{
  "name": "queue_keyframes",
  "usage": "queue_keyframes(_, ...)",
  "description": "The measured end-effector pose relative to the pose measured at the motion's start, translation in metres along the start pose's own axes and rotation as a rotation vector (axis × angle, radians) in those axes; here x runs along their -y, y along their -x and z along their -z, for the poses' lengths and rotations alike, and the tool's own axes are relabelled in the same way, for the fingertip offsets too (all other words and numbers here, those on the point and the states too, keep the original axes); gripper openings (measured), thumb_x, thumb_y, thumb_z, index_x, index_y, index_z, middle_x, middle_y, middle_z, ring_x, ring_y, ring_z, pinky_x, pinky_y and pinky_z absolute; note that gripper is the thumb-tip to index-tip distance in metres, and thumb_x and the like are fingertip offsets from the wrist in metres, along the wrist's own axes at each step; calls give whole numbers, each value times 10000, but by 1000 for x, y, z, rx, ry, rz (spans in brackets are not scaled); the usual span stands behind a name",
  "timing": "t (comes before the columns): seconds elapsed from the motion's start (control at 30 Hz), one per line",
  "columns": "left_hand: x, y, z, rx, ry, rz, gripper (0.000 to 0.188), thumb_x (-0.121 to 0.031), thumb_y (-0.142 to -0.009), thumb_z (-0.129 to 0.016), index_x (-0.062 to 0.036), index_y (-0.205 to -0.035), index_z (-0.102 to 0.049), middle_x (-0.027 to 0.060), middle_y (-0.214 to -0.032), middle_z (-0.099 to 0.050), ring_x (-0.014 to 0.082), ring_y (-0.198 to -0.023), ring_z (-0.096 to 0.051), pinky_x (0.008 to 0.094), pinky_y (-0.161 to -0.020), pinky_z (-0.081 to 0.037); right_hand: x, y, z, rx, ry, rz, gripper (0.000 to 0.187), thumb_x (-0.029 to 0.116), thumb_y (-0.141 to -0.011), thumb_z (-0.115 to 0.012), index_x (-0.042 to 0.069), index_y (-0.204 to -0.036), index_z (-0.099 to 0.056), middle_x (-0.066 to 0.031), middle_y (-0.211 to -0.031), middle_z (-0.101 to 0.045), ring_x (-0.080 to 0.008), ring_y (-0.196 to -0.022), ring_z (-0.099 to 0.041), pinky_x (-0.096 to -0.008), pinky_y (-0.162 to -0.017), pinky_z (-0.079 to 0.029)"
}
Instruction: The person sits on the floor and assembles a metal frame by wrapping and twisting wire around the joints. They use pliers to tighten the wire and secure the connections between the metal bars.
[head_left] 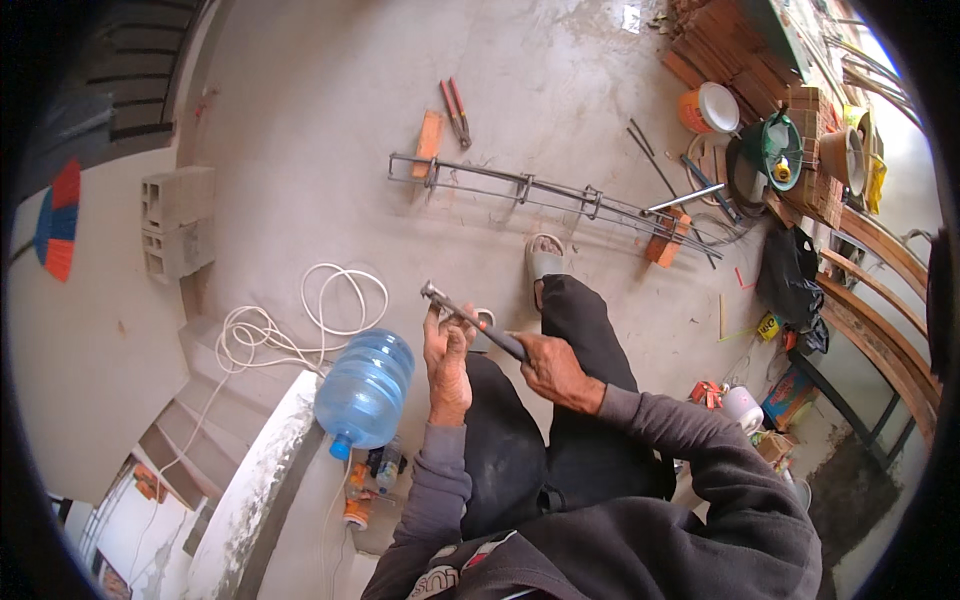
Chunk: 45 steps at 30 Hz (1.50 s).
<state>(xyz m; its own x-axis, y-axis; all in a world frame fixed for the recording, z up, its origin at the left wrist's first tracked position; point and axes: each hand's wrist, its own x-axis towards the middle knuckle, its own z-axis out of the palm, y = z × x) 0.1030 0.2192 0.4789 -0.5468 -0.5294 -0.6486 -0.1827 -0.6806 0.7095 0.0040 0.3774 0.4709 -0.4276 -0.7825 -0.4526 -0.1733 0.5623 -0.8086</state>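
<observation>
My right hand (pixel 560 372) is closed round the dark grip of a hammer (pixel 490 332), held slantwise above my knees. Its small metal head points up and to the left. Close to that head, my left hand (pixel 448 360) has its fingers and thumb around the shaft; some fingertips are hidden behind it. Beyond my feet lies a long steel rebar cage (pixel 526 188) with square stirrups. An orange brick (pixel 428 138) props its left end, and another orange brick (pixel 668 238) its right end. Red-handled cutters (pixel 456 112) lie past the left brick.
A large blue water jug (pixel 366 388) and coiled white cable (pixel 262 340) are at my left. Grey hollow blocks (pixel 178 222) stand by the wall. At right are loose bars, a green bucket (pixel 775 152), a black bag (pixel 790 275) and leaning planks (pixel 885 335).
</observation>
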Motion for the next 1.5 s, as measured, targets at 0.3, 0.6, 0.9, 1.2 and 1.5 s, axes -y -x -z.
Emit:
queue_keyframes(0.3,-54,57,-68,-252,177,145,351,-387,-1017,-605,-67,-1130,-513,90,-904,-674,195,-818,-677,277,-617,-484,57,56,84,54,328,319,730,137,-783,-690,-32,-1438,-418,-146,-981,-521,-314,-926,-558,-391,-802,-499)
queue_keyframes(0.6,-98,70,-78,42,295,46,331,-370,-1029,-563,-44,-1081,-533,163,-989,-666,327,-1001,-671,442,-820,-546,85,51,114,182,-185,61,620,287,-783,-721,-5,-1305,-557,-191,-892,-656,-384,-812,-644,-443,-739,-509)
queue_keyframes(0.9,-179,84,-87,326,192,-133,371,-276,-999,-633,-4,-1239,-559,177,-1129,-673,294,-1111,-662,455,-956,-563,165,43,148,175,-592,-4,323,250,-767,-599,24,-976,-695,-22,-721,-628,-88,-618,-524,-248,-544,-411)
queue_keyframes(1.2,-239,96,-78,441,153,-282,414,-286,-999,-622,-1,-1291,-556,184,-1087,-694,304,-980,-710,428,-872,-604,216,42,129,-24,-472,225,289,164,-756,-622,-10,-981,-679,-56,-705,-606,-154,-640,-574,-295,-605,-461)
queue_keyframes(1.5,-254,98,-74,510,233,-311,554,-328,-969,-653,6,-1381,-493,182,-1087,-687,293,-936,-712,399,-803,-592,235,46,142,-161,-187,370,266,129,-830,-615,-3,-1057,-658,-130,-789,-600,-194,-730,-610,-326,-677,-491)
